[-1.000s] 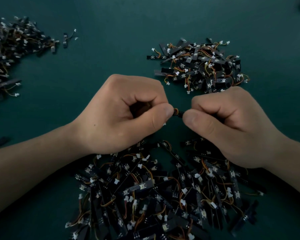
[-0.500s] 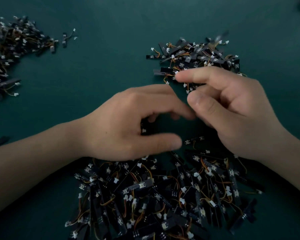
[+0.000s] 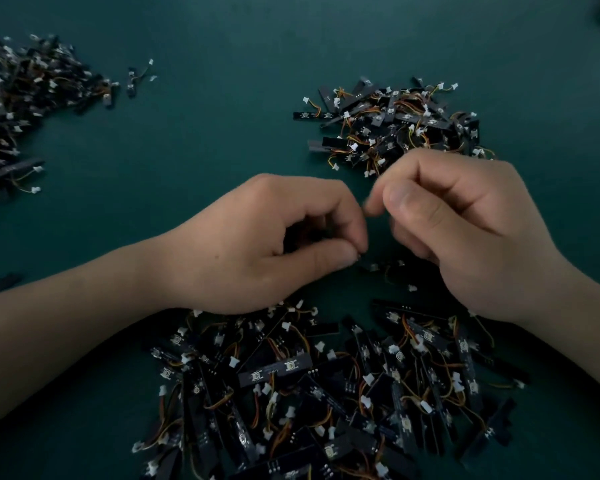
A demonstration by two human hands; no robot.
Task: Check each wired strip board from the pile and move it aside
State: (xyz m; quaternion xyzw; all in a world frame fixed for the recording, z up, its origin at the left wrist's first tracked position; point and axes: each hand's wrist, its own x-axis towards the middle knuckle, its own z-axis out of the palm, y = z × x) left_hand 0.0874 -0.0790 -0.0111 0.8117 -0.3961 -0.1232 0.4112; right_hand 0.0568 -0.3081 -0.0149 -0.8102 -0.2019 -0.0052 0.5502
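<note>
A big pile of black wired strip boards (image 3: 309, 393) with orange wires and white plugs lies near me, under both wrists. My left hand (image 3: 257, 244) hovers above its far edge, thumb and forefinger pinching a dark strip board (image 3: 303, 237) that is mostly hidden inside the curled fingers. My right hand (image 3: 471, 233) is just to its right with fingers curled. Its blurred fingertips sit close to the left fingertips, and nothing shows in its grasp. A smaller pile of boards (image 3: 395, 126) lies beyond the right hand.
A third heap of boards (image 3: 21, 109) spreads along the left edge, with a stray board (image 3: 132, 81) beside it. A loose board (image 3: 385, 266) lies between the hands. Everything rests on a dark green mat (image 3: 205, 150).
Both hands held one board between them. The right hand then reached out to the far pile and has now come back. The left hand dipped to the near pile and now pinches a board.
</note>
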